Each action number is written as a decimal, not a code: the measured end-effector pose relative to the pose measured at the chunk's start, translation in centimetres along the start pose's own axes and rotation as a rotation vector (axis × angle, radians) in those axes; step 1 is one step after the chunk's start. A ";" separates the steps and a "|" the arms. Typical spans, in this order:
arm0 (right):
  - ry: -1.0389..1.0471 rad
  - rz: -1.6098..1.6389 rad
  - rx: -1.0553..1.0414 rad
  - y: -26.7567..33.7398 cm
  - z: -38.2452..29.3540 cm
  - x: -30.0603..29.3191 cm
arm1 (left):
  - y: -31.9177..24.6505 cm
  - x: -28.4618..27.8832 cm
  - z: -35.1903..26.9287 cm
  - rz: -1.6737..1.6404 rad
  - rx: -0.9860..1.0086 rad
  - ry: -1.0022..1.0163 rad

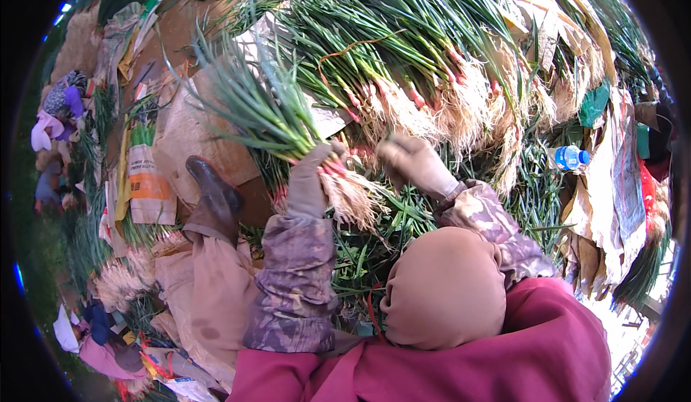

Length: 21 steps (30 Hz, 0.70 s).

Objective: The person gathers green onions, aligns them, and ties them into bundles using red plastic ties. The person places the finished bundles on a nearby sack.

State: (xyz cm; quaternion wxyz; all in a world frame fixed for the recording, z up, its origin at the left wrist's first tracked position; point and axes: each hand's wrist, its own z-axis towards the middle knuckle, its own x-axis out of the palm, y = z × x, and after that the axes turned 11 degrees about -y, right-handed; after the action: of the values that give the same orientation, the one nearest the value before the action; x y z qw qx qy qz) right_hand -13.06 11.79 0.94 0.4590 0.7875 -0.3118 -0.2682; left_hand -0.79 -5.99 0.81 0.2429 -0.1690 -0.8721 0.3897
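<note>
My left hand (316,167), in a light work glove, is closed around the lower stems of a bunch of green onions (289,126). Their long green leaves spread to the upper left, and their pale roots hang to the right of the glove. My right hand (413,162), gloved too and somewhat blurred, hovers to the right of those roots, its fingers curled; whether they hold anything is hidden. Just beyond it lies a long row of green onions (432,51) with reddish bulbs and whitish roots. A thin orange-brown tie strip (351,48) rests across their stems.
Loose green leaves (402,216) lie below my hands. My boot (213,186) is at left beside brown sheeting (202,132) and a printed sack (154,178). A water bottle (571,157) lies at right. Other people (102,342) sit at the far left.
</note>
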 end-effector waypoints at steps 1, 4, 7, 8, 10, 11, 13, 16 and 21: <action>0.247 -0.325 0.028 0.7 0.2 -0.7 | -0.4 -0.4 0.5 -0.181 -0.050 0.040; 0.001 -0.554 -0.343 3.4 2.7 -1.4 | -0.9 -1.0 0.9 -0.459 -0.095 0.080; -0.300 -0.909 -0.492 5.7 7.7 -1.1 | -0.8 -0.5 0.6 -0.272 -0.266 -0.038; -0.291 -1.063 -0.492 5.9 8.9 -1.0 | -0.9 -0.3 0.6 -0.263 -0.306 0.071; -0.032 -0.852 -0.473 6.1 10.5 -1.8 | -1.0 0.0 0.4 -0.158 -0.238 0.052; -0.051 -0.547 -0.295 5.9 10.6 -2.1 | -1.1 0.1 0.4 -0.135 -0.214 0.060; -0.009 0.161 -0.202 4.8 9.4 -2.1 | -1.4 0.4 0.6 -0.078 -0.169 0.062; -0.388 -0.679 -0.567 2.8 5.8 0.6 | -1.1 1.5 1.1 -0.134 -0.251 0.076; -0.046 -0.408 -0.843 1.2 1.2 2.4 | 0.2 2.0 1.0 -0.111 -0.185 0.272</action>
State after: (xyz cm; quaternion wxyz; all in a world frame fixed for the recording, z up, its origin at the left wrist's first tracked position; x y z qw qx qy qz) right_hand -12.65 8.87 1.17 0.6698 0.5714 -0.0246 -0.4735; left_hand -3.03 -5.52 0.70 0.3631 -0.1933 -0.8714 0.2673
